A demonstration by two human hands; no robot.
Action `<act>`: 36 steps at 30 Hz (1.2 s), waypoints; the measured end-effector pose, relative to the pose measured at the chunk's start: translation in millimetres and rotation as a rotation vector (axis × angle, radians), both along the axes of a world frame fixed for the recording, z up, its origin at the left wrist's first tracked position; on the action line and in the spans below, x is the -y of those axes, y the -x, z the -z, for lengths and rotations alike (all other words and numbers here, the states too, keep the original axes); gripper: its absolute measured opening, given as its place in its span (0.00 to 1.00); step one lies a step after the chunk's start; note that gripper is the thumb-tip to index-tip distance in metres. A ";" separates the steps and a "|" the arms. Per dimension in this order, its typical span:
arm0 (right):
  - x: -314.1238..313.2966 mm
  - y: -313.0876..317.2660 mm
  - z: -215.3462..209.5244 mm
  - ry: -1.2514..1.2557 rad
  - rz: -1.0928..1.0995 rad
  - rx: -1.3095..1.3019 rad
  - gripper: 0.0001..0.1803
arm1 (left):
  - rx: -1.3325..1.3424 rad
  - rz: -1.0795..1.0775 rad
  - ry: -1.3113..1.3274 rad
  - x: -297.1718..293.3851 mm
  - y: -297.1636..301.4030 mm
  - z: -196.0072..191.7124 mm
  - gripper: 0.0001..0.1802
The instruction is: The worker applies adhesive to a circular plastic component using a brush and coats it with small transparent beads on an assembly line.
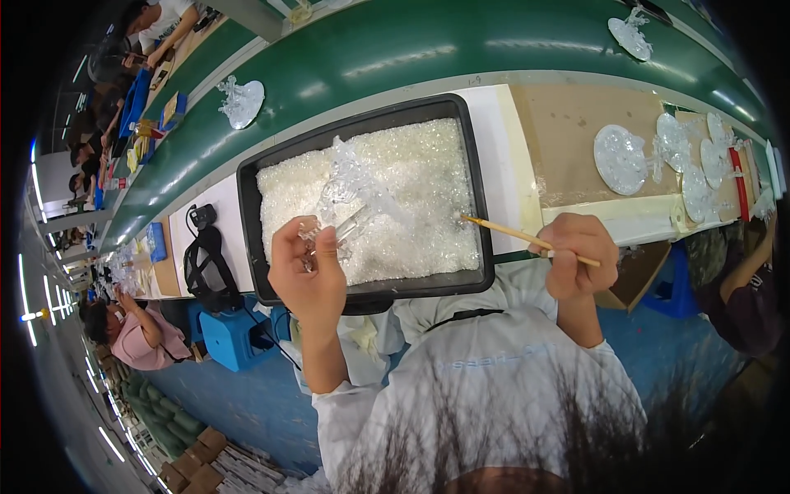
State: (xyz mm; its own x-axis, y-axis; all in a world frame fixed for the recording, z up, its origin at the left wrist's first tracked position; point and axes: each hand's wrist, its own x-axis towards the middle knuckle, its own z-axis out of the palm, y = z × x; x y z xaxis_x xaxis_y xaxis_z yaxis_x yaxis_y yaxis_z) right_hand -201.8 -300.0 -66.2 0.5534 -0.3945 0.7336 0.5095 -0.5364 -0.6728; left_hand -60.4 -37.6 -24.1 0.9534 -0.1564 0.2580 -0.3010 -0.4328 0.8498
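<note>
My left hand pinches a clear, see-through plastic ornament by its lower end, and the piece stands up over a black tray. Its exact shape is hard to make out against the white glittering granules that fill the tray. In my right hand, held between thumb and fingers, is a thin brush with a light wooden handle. Its dark tip points left, above the tray's right rim, apart from the ornament.
Clear round-based ornaments stand on brown cardboard at right; others sit on the green conveyor belt. A black strapped device lies left of the tray. Blue stools stand below, and co-workers sit along the line.
</note>
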 end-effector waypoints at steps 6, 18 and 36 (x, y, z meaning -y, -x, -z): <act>-13.1 -9.3 -7.2 0.007 -0.229 0.194 0.05 | 0.148 -0.029 0.027 6.9 13.4 -12.1 0.14; -17.8 -20.9 -4.9 0.019 -0.222 0.370 0.05 | 0.573 0.094 -0.356 -1.3 12.9 -17.0 0.13; -12.7 -46.3 -21.5 0.010 -0.415 0.446 0.05 | 1.832 0.289 -1.163 -7.0 -25.5 -59.2 0.05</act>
